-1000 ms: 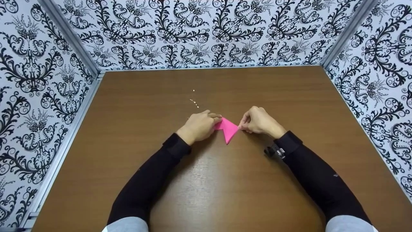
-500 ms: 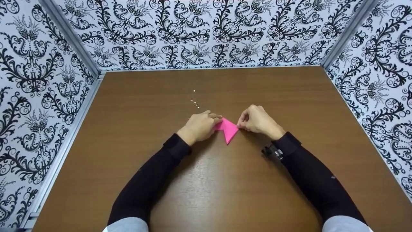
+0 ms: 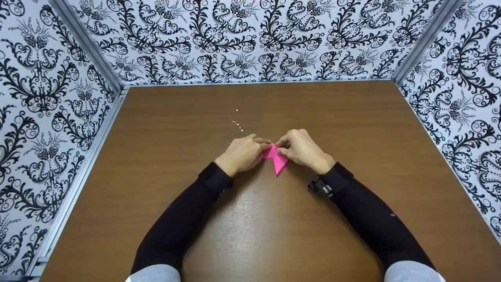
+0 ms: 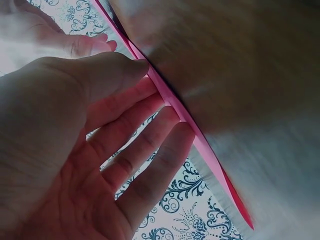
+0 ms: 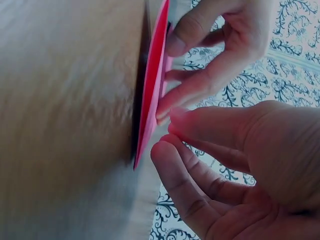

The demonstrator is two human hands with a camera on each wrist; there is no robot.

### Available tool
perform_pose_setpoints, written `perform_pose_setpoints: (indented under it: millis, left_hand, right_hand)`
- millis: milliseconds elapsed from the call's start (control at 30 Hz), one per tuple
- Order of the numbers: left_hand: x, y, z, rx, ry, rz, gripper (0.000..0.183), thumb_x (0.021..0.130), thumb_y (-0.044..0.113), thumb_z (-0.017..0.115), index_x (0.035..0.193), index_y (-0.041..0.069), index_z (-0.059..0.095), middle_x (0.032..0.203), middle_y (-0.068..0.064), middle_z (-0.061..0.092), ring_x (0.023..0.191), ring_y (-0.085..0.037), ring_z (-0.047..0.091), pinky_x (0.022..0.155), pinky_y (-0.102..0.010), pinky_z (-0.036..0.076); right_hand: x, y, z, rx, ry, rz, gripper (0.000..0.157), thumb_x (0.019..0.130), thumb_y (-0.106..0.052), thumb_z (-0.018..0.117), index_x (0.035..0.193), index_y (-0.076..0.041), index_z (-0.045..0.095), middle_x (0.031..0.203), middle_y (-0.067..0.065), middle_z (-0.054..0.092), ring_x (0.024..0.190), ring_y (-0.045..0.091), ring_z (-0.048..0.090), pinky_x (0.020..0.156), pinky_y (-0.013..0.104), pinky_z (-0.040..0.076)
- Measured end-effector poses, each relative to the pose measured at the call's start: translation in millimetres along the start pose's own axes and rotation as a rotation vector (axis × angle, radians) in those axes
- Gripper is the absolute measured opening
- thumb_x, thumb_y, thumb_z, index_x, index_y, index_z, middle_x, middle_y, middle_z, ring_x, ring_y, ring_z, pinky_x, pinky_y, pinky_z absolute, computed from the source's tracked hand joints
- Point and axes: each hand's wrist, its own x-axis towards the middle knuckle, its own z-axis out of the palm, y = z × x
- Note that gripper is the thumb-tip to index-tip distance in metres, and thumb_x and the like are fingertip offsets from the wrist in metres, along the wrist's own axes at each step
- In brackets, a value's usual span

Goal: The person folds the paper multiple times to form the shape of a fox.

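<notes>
A folded piece of pink paper [image 3: 278, 161] lies on the table in the head view, pointed towards the front. Its left part is partly hidden under my left hand [image 3: 242, 153], whose fingers and thumb press it down. The left wrist view shows the fingertips [image 4: 184, 131] against the thin pink paper edge [image 4: 207, 152]. My right hand [image 3: 303, 149] is over the paper's right side. In the right wrist view, thumb [image 5: 200, 122] and fingers of that hand are loosely bent, tips close together beside the paper [image 5: 150, 95]. No paper shows between them.
Several small pale specks [image 3: 238, 124] mark the brown table [image 3: 188, 113] behind the left hand. Patterned walls [image 3: 235, 43] enclose the table's back and sides. A small dark device [image 3: 321, 188] is strapped at the right wrist.
My right hand has moved left from the paper's right corner to over its upper right part. The left hand and the paper look nearly unmoved.
</notes>
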Motion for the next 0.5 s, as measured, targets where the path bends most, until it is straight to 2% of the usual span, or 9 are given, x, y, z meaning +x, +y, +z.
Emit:
perform_pose_setpoints:
  millis: [233, 500]
  left_hand:
    - [-0.7, -0.7, -0.6, -0.026, -0.008, -0.011, 0.045, 0.111, 0.024, 0.08, 0.156, 0.021, 0.076, 0.165, 0.004, 0.072, 0.14, -0.032, 0.072, 0.1, -0.056, 0.072]
    - [-0.1, -2.0, 0.8, -0.057, -0.016, -0.036, 0.046, 0.11, 0.024, 0.082, 0.156, 0.021, 0.076, 0.166, 0.005, 0.071, 0.148, -0.035, 0.07, 0.108, -0.059, 0.07]
  right_hand:
    - [0.1, -2.6, 7.0, -0.008, -0.001, 0.017, 0.013, 0.1, -0.005, 0.089, 0.112, -0.003, 0.093, 0.113, 0.016, 0.091, 0.1, 0.031, 0.088, 0.088, 0.047, 0.072]
    - [-1.9, 1.6, 12.0, -0.067, 0.03, -0.06, 0.009, 0.099, -0.001, 0.089, 0.106, -0.003, 0.093, 0.104, 0.016, 0.086, 0.102, 0.034, 0.084, 0.092, 0.05, 0.072]
